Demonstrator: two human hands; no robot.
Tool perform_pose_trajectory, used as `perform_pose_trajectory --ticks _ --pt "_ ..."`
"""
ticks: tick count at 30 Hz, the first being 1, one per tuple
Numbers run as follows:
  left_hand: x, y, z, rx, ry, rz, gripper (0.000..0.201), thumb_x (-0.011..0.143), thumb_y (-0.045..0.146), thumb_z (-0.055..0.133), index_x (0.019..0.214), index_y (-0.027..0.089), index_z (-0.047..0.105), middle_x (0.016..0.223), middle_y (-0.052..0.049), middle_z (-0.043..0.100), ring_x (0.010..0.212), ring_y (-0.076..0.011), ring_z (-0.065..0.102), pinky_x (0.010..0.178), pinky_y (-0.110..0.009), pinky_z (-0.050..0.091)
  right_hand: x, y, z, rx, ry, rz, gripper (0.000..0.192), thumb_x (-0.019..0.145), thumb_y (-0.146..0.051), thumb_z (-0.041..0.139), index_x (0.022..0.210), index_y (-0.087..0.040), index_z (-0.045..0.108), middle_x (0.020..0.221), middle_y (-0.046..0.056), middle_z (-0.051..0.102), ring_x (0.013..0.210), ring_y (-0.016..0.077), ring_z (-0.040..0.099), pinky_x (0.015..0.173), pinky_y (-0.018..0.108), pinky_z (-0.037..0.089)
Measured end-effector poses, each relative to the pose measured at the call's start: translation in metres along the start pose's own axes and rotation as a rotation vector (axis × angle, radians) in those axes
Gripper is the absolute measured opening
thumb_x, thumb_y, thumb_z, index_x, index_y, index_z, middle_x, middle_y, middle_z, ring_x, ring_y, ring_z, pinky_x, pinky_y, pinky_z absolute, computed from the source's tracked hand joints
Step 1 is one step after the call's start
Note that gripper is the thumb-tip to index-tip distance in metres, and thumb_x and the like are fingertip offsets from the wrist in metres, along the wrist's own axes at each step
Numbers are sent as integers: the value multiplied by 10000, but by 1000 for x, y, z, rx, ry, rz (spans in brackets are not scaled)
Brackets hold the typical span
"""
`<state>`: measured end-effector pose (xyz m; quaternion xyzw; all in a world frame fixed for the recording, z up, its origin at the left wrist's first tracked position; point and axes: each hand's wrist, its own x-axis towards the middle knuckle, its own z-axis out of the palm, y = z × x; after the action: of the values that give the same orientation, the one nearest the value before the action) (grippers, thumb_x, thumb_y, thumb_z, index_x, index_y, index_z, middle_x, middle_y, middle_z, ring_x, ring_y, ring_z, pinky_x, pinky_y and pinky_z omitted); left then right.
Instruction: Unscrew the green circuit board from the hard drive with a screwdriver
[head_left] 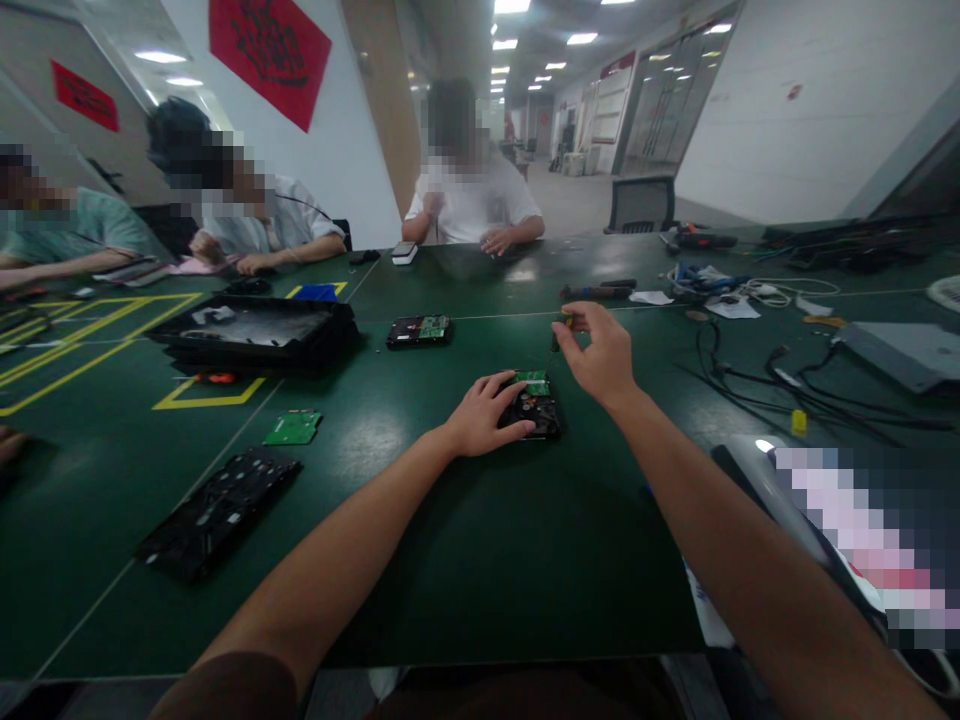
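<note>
On the green table, a hard drive [541,415] with a green circuit board lies in front of me. My left hand [484,415] rests across its left side, fingers and thumb spread over it and holding it. Just right of and above the drive, my right hand [600,350] pinches a small screwdriver [556,342] with a dark and yellow handle. Its thin shaft points down and its tip is too fine to make out. Another hard drive [420,330] with a green board lies farther back, apart from both hands.
To the left are a loose green circuit board [294,427], a black slotted panel [221,510] and stacked black trays [255,335]. Black cables [787,385] and a grey metal box [911,350] lie right. Several people sit across the table, one person [476,200] directly opposite.
</note>
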<state>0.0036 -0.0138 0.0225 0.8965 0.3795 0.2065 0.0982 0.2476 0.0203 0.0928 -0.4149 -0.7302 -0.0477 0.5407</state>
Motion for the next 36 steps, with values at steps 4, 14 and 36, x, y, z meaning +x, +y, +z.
perform_pose_trajectory --ticks 4,14,36 --pt "0 0 0 0 -3 -4 826 930 735 531 1600 278 378 1645 -114 342 1470 -386 350 1227 -575 316 -1 2 2 11 12 15 288 919 -213 601 1205 -218 625 1063 100 711 917 258 697 877 465 592" --pt "0 0 0 -3 -14 -14 829 931 740 522 1604 278 373 1650 -113 333 1478 -393 333 1222 -586 316 -1 1 2 1 26 -2 288 935 -254 602 1219 -222 637 1156 124 638 968 260 664 880 470 589" --pt "0 -2 2 20 -14 -12 839 925 753 517 1605 284 370 1646 -107 338 1471 -385 344 1225 -579 319 -1 2 2 43 -11 36 295 959 -264 584 1251 -246 622 1190 106 664 1000 257 673 845 455 623"
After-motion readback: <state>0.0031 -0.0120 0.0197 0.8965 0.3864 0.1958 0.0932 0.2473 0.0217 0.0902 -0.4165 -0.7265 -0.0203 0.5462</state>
